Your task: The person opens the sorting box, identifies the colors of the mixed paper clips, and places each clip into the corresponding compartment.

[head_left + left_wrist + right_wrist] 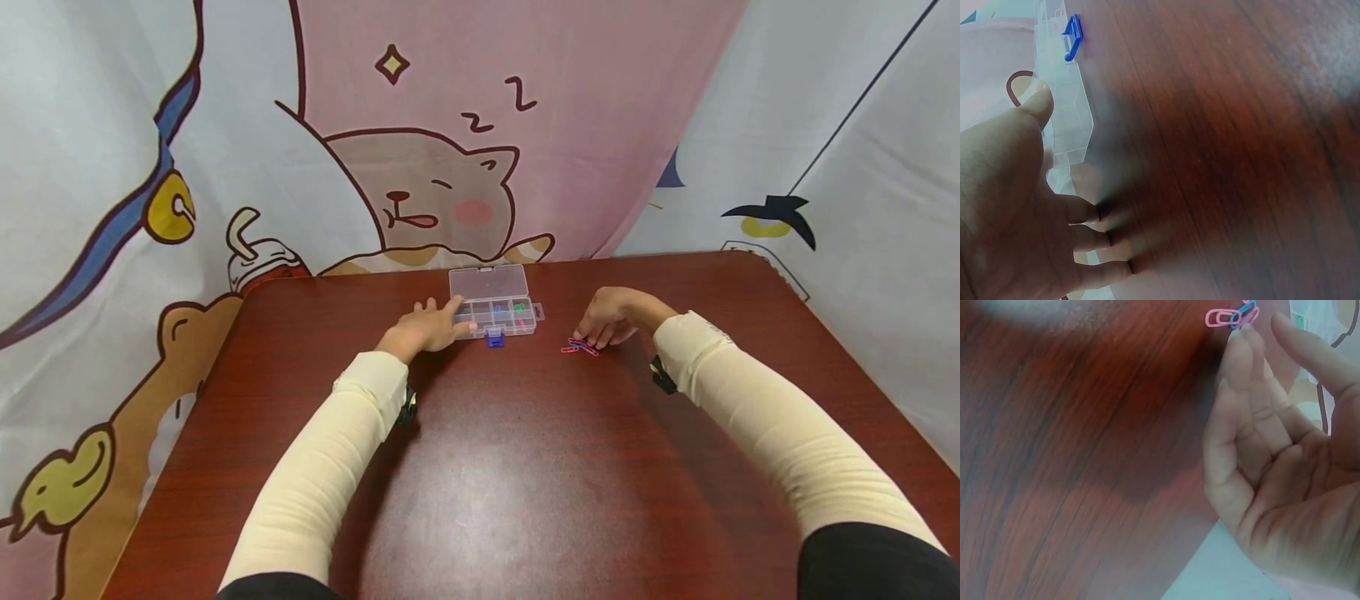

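Pink and blue clips [581,345] are left on the table [487,467] at your right hand [611,315], grip apart, while your left hand [427,326], grip spread, touches the plastic box [516,331], other clips [519,307] already inside: seemingly partly done.

Clear divided box [517,331], lid [489,284] raised, coloured pieces [520,307] inside, pink and blue paper clips [580,344] overlapping nearby

Loose paper clips [1237,318] were pink and blue; the boxed clips [519,307] were green, blue and pink. Box [489,298] was clear with a bright blue latch [496,339]. Surface [487,433] was reddish-brown with streaky dark wood grain. Sleeves [300,492] were cream, black further up. Backdrop [600,100] had a white and pink cartoon print, greyish-beige cat [435,196], rosy cheek [474,212] and all.
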`<action>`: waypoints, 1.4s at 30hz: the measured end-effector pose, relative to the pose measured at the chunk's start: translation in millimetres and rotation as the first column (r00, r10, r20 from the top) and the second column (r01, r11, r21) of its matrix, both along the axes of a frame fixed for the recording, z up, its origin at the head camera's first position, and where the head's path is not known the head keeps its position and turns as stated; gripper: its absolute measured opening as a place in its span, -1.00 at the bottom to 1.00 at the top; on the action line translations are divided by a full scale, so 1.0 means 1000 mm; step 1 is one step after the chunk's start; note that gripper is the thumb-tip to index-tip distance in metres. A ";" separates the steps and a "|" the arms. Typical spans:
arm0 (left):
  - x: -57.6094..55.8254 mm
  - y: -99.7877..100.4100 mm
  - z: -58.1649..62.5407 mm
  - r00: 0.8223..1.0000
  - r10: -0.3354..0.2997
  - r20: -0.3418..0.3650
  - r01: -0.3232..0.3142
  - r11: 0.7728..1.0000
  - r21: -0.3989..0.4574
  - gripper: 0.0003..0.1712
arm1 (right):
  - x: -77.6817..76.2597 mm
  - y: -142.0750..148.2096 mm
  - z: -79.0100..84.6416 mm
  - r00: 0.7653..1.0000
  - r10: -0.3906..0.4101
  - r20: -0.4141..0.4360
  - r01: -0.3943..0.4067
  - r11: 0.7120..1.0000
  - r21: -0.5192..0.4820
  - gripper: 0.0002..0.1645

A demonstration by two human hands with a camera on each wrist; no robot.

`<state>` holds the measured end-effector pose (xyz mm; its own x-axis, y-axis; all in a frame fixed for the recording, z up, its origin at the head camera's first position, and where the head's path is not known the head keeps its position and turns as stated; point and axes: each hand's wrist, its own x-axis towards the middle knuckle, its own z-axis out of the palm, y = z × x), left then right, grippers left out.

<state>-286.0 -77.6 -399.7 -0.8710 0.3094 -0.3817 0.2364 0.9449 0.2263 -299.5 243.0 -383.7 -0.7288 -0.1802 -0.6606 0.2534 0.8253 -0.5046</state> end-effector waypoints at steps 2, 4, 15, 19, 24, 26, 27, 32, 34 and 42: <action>0.000 0.000 0.000 1.000 0.002 0.004 -0.002 1.000 0.001 -0.15 | 0.001 -0.002 -0.001 1.000 0.000 -0.010 0.001 1.000 0.025 -0.67; 0.001 0.000 0.000 1.000 0.001 0.006 -0.001 1.000 0.004 -0.15 | 0.003 -0.004 -0.001 0.999 0.018 -0.029 -0.017 0.998 0.052 -0.67; 0.001 0.000 0.002 1.000 -0.004 -0.009 0.004 1.000 0.013 -0.14 | 0.003 -0.022 -0.003 0.964 0.199 -0.178 -0.158 0.962 0.222 -0.79; 0.001 0.000 0.003 1.000 -0.008 -0.006 0.008 1.000 0.010 -0.15 | 0.001 -0.024 -0.003 0.970 0.183 -0.160 -0.146 0.965 0.220 -0.81; 0.001 0.000 0.005 1.000 -0.007 -0.010 0.007 1.000 0.007 -0.15 | 0.000 -0.026 -0.002 0.977 0.161 -0.136 -0.128 0.966 0.224 -0.81; 0.001 0.000 0.005 1.000 -0.005 -0.010 0.005 1.000 0.007 -0.16 | 0.000 -0.026 -0.001 0.979 0.159 -0.127 -0.127 0.966 0.225 -0.81; 0.001 0.000 0.005 1.000 -0.004 -0.007 0.004 1.000 0.006 -0.15 | 0.000 -0.027 -0.001 0.979 0.158 -0.126 -0.127 0.966 0.225 -0.81; 0.001 0.000 0.005 1.000 0.000 0.000 0.000 1.000 0.003 -0.15 | 0.000 -0.027 0.000 0.982 0.144 -0.120 -0.118 0.972 0.201 -0.79; 0.001 0.000 0.005 1.000 0.000 0.003 0.000 1.000 0.001 -0.16 | -0.001 -0.027 0.001 0.984 0.139 -0.109 -0.118 0.976 0.183 -0.78; 0.001 0.000 0.004 1.000 -0.001 0.015 0.001 1.000 0.007 -0.15 | -0.004 -0.023 0.004 0.994 0.097 -0.040 -0.095 0.995 0.039 -0.74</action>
